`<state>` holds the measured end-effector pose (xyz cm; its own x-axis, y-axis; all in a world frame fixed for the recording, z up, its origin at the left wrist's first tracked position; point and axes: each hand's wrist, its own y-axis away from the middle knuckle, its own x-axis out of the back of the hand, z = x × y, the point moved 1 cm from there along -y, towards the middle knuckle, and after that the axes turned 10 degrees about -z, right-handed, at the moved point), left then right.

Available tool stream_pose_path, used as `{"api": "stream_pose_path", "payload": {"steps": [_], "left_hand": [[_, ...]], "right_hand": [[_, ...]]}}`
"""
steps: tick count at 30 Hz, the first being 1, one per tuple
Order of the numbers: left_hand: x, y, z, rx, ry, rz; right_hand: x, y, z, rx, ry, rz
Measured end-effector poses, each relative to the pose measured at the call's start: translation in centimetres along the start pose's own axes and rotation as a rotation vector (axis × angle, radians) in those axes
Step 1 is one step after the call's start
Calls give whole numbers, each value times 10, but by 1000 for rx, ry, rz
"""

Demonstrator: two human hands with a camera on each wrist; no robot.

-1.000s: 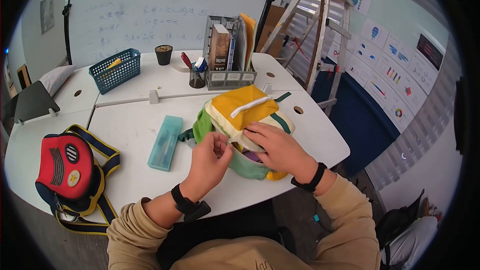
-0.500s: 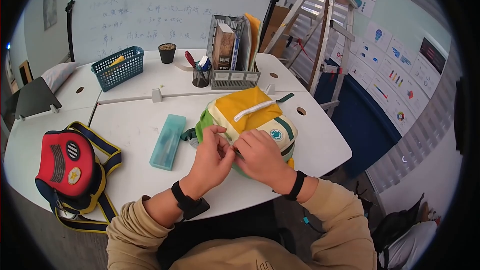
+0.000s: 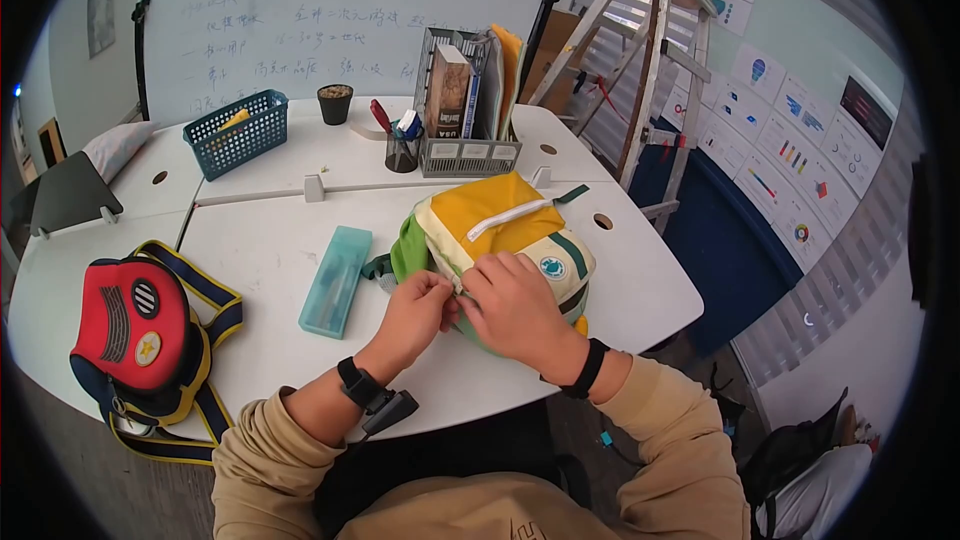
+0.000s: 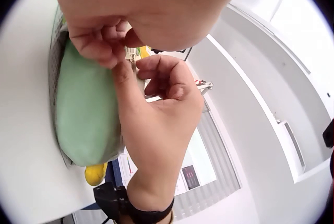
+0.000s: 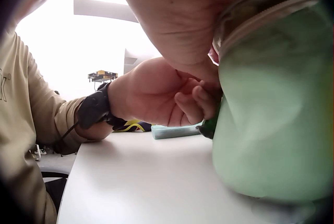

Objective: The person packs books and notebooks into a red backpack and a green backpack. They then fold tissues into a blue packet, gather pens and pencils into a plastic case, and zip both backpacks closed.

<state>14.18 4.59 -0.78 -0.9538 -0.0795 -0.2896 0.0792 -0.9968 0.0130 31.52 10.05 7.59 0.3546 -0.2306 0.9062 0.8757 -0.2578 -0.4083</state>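
Observation:
A yellow, cream and green backpack [image 3: 480,206] lies on the table, with its mint-green side [image 4: 86,104] towards the person. My left hand [image 3: 408,315] pinches the bag's edge at its near left corner, fingers curled. Right beside it, my right hand [image 3: 522,312] pinches at the zipper [image 4: 131,54], its thumb against the left fingertips. In the right wrist view the zipper edge [image 5: 266,13] stands parted along the top of the mint-green side. The fingers hide the zipper pull.
A teal pencil case [image 3: 335,282] lies left of the backpack. Further left sits a red and navy backpack [image 3: 135,330] with loose straps. Behind stand a blue basket [image 3: 235,135], a potted plant [image 3: 335,105], a pen cup [image 3: 402,152] and a grey file rack [image 3: 468,158].
The right hand has moved left from the bag's top flap to meet the left hand at the corner. The opening, with something purple inside, is now covered in the head view.

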Motion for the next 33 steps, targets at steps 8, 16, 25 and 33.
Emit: {"api": "stream_pose_path", "payload": {"steps": [8,16,25,33], "left_hand": [[4,2,5,63,103,-36],[6,1,9,125,117,-43],[3,-3,4,125,133,-80],[7,-6,-2,108,150,-22]], "right_hand": [[0,0,2,54,37,-11],[-5,0,5,96,38,94],[-11,4,-13,3,17,123],[6,25,-25,-86,-114,127]]}}
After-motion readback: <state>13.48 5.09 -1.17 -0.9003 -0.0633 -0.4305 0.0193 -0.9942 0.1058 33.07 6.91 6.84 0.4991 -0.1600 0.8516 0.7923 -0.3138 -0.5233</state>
